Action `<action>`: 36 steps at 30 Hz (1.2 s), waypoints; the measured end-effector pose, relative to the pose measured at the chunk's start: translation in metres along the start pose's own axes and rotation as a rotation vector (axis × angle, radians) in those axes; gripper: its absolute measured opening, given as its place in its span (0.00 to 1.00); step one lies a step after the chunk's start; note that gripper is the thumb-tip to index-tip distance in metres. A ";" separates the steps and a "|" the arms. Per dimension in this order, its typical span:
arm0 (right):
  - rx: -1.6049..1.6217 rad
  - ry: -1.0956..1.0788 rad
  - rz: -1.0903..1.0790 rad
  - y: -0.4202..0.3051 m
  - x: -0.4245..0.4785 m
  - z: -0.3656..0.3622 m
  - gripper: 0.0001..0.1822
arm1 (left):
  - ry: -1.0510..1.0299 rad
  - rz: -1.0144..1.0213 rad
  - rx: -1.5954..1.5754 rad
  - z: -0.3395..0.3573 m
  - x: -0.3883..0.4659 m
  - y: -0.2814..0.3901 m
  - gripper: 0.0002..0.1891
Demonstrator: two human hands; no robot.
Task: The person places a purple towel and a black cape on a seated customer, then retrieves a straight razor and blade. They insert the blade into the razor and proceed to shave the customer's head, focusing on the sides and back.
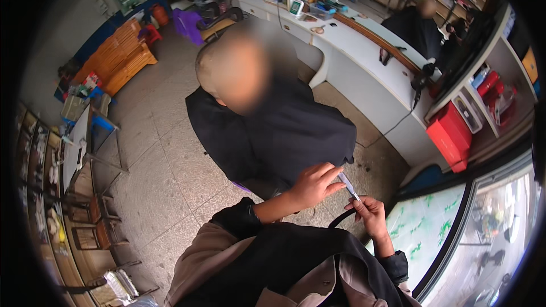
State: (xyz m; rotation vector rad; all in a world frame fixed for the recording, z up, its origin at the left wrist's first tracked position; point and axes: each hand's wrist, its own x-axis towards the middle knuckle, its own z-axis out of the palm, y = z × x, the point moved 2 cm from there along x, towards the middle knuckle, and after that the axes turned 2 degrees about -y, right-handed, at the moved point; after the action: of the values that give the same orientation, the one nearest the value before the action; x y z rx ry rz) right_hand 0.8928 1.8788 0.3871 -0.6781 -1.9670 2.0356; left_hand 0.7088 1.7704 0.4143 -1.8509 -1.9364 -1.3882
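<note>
A slim straight razor (349,187) with a pale upper part and a metallic lower part spans the gap between my hands. My right hand (370,213) pinches its lower end, where a dark curved strip (342,217) also meets the fingers; what the strip belongs to is unclear. My left hand (315,185) touches the upper end with its fingertips, the thumb apart from it. Just beyond my hands sits a person with a close-shaved head (209,66), covered by a black cape (294,128). The cape's lower edge lies beside my left hand.
A white counter (362,55) with a mirror, tools and a hair dryer (421,79) runs along the right. A cable hangs to the floor. Near my right hand stand a red box (450,136) and a glass door (431,221). Shelves, chairs and a wooden bench (119,59) line the left.
</note>
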 end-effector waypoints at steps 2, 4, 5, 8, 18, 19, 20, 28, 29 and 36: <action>0.110 -0.026 0.007 0.004 0.014 -0.016 0.10 | 0.035 -0.102 0.101 -0.013 0.010 -0.001 0.19; 0.277 -0.024 0.061 0.015 0.030 -0.031 0.09 | 0.119 -0.223 0.185 -0.039 0.018 -0.006 0.18; 0.332 -0.009 0.079 0.020 0.037 -0.040 0.09 | 0.183 -0.285 0.210 -0.054 0.023 -0.012 0.17; 0.480 0.010 0.140 0.037 0.058 -0.062 0.09 | 0.302 -0.358 0.305 -0.119 0.037 -0.036 0.13; 0.743 -0.203 0.167 0.012 0.157 -0.039 0.14 | 0.286 -0.441 0.843 -0.279 0.131 -0.161 0.18; 0.750 -0.210 0.156 0.005 0.167 -0.034 0.13 | 0.233 -0.522 0.780 -0.281 0.141 -0.175 0.19; 0.742 -0.213 0.155 -0.003 0.177 -0.027 0.12 | 0.180 -0.601 0.718 -0.282 0.151 -0.189 0.21; 0.504 -0.307 0.098 -0.060 0.257 0.010 0.11 | -0.091 -0.790 0.580 -0.273 0.180 -0.247 0.25; 0.475 -0.329 0.093 -0.067 0.267 0.016 0.12 | -0.100 -0.807 0.592 -0.272 0.179 -0.245 0.25; 0.379 -0.473 0.007 -0.109 0.356 0.053 0.12 | 0.094 -0.738 0.599 -0.265 0.170 -0.228 0.22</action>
State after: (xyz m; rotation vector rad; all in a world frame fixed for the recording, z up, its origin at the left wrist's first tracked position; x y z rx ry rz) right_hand 0.5426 2.0078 0.4344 -0.1265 -1.6938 2.6560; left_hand 0.3480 1.7572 0.5577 -0.8221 -2.7113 -0.8075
